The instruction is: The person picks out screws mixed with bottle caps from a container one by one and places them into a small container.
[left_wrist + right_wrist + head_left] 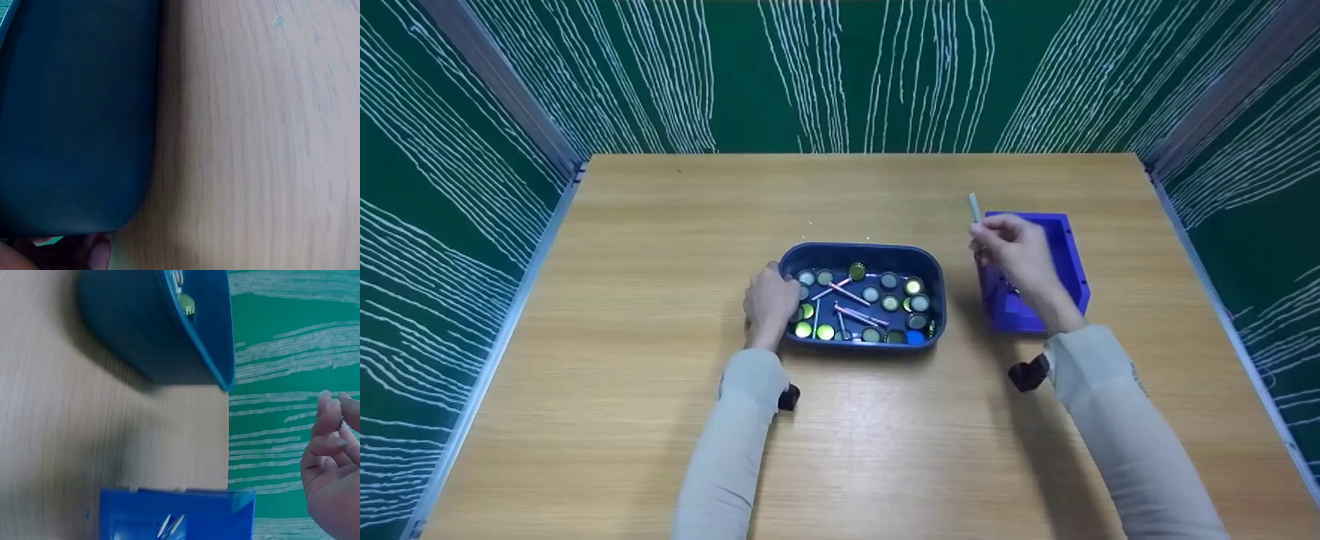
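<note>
A dark blue tray [862, 346] holds several bottle caps [913, 286] and thin, pinkish and silvery rods [851, 292]. My left hand [771, 300] grips the tray's left end at the rim; in the left wrist view its fingers [100, 253] curl under the tray's end. Above the left rim of a purple-blue bin [1076, 255], my right hand [1020, 251] pinches a thin light-grey rod [974, 208] between thumb and fingers, its free end pointing up and away. In the right wrist view, slim silvery rods [170, 526] lie inside the bin.
Both containers stand on a wooden table [622, 300], the bin to the right of the tray with a gap between them. Small pale crumbs [868, 238] lie behind the tray. Green panels [855, 75] with white streaks enclose the back and sides.
</note>
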Action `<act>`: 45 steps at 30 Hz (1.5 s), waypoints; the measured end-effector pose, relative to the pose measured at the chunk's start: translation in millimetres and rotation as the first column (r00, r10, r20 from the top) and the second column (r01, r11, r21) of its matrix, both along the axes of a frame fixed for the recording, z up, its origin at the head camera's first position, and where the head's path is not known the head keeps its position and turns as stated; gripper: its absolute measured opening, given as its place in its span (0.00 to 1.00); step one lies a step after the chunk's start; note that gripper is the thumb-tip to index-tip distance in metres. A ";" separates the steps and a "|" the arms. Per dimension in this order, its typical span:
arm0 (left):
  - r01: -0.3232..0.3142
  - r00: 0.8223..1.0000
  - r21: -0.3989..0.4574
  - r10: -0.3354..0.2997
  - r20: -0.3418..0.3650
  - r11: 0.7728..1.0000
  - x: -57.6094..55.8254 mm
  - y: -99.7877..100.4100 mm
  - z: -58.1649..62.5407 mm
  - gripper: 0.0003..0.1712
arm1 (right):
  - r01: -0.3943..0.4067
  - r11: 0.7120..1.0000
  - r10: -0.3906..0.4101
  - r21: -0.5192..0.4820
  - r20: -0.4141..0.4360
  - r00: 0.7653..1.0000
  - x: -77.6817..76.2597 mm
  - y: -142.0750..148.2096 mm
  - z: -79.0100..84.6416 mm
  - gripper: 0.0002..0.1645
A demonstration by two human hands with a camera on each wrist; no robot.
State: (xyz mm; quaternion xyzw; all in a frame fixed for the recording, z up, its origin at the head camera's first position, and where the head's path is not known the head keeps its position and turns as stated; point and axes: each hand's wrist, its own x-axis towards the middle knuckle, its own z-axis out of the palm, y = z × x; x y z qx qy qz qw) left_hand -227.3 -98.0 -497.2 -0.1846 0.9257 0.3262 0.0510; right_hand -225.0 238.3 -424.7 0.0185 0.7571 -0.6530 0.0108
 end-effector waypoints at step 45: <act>0.000 1.000 0.011 0.000 -0.006 1.000 -0.3 -0.1 0.2 0.24 | 0.219 0.692 -0.313 0.688 0.013 0.950 7.7 52.0 -53.1 0.19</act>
